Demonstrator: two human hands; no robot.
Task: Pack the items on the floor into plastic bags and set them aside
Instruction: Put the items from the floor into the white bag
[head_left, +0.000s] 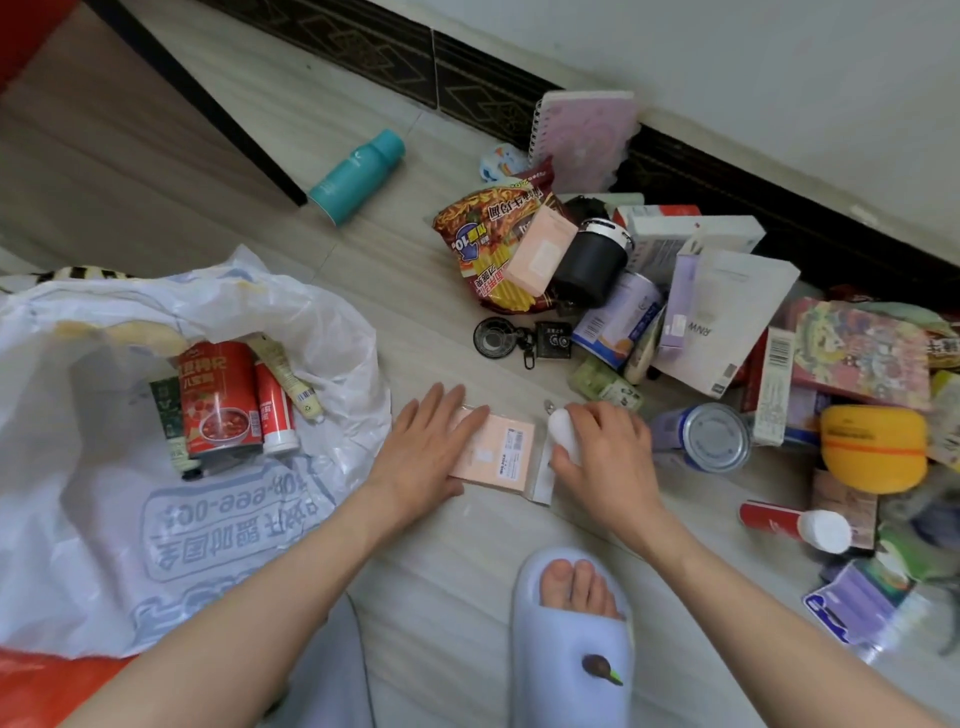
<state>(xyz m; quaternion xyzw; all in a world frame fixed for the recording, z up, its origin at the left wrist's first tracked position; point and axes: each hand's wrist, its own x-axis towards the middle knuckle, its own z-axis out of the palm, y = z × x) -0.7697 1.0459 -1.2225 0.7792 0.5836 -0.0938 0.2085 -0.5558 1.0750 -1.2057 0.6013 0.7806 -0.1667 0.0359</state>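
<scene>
A flat pink packet (501, 452) in clear wrap lies on the floor tiles between my hands. My left hand (426, 441) rests flat on its left edge, fingers spread. My right hand (602, 447) curls around a small white object (563, 431) at the packet's right edge. A white plastic bag (156, 519) lies open at left, holding a red can (221, 397), a red tube (275, 410) and a few other items. A heap of boxes, cans and a snack bag (493, 244) spreads at right.
A teal bottle (356, 176) lies near a dark door frame (208, 104). A spiral notebook (587, 135) leans on the wall. A silver-topped can (714, 436), a yellow case (872, 447) and a red-and-white bottle (795, 525) lie at right. My slippered foot (571, 639) is below.
</scene>
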